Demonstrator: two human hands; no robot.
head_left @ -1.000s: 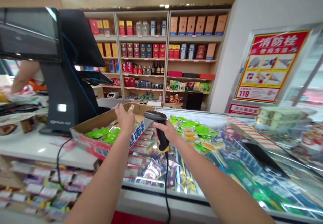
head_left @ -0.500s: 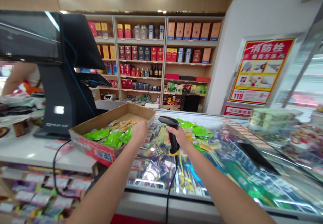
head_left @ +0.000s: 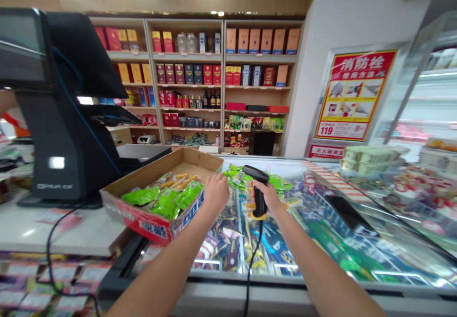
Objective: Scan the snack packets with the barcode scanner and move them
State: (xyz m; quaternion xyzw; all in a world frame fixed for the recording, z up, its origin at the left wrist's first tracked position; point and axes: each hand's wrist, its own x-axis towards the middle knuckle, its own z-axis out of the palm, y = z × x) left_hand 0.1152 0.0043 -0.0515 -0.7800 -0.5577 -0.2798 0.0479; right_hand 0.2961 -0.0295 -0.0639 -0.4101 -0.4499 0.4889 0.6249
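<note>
My right hand [head_left: 268, 198] is wrapped round the grip of a black handheld barcode scanner [head_left: 260, 191], whose cable hangs down toward me. My left hand [head_left: 216, 192] is beside the right wall of a shallow cardboard box [head_left: 150, 229]. Its fingers reach forward, loosely bent, with no item visible in them; the fingertips are partly hidden. Inside the box lie several bright green snack packets [head_left: 167, 203] with yellowish contents. More green packets [head_left: 238, 176] lie on the glass top of a chest freezer [head_left: 210, 272], behind and around the scanner.
A black checkout terminal [head_left: 67, 112] stands on the white counter [head_left: 32, 226] at left. A dark phone [head_left: 348, 214] lies on the freezer glass at right. Stacked pale cartons [head_left: 367, 157] stand beyond it. Shelves of boxed goods [head_left: 189, 74] line the back wall.
My left hand has moved from over the box to beyond its right wall. The scanner in my right hand has shifted slightly right in view. The camera view has turned a little right.
</note>
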